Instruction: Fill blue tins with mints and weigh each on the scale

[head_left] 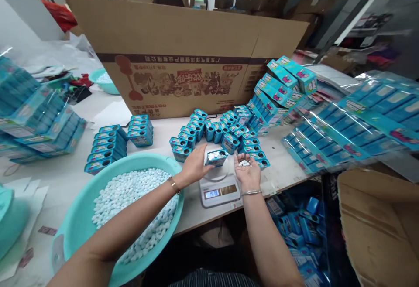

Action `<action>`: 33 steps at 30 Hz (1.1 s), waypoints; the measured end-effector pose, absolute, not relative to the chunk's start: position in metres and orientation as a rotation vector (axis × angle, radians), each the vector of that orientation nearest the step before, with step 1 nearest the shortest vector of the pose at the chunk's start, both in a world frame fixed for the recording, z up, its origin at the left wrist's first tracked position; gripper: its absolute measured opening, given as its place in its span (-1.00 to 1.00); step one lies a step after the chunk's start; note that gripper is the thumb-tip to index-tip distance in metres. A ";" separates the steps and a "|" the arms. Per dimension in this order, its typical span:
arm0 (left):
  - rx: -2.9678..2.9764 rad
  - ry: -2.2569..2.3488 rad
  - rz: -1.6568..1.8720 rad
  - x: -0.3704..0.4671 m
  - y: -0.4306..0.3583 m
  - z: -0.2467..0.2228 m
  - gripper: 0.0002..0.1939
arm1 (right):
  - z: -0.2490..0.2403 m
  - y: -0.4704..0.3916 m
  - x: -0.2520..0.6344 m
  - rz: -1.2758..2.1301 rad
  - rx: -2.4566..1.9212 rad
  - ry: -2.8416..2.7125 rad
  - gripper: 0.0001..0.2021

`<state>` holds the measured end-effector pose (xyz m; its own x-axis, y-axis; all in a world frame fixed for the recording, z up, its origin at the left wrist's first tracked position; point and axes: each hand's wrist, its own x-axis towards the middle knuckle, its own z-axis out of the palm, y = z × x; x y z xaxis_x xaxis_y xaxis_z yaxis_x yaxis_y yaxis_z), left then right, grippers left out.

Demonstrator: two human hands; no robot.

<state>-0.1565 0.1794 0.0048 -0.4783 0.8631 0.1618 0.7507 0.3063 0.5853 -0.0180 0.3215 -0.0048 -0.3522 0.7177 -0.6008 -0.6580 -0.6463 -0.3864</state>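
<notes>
Fingers and thumb of my left hand [193,165] are closed round a small blue box [216,158], its open top showing white pieces inside. It is held at the round plate of a white digital scale [220,194] with a lit display; I cannot tell whether it rests on the plate. My right hand [248,178] is turned palm up beside the box, fingers slightly curled, holding several white tablets [244,163]. Left of the scale, under my left forearm, stands a turquoise basin [72,217] filled with similar white tablets [131,186].
Rows of small blue boxes [108,147] stand on the white table [183,217]. A large cardboard carton [203,34] rises behind them. Wrapped packs [356,121] are stacked at right, more [36,112] at left. Below right are loose blue boxes [301,230] and an open carton [373,230].
</notes>
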 end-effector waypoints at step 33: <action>1.974 2.247 0.680 -0.128 0.198 0.100 -0.55 | -0.002 0.292 -0.042 2.292 -0.848 -0.029 -0.75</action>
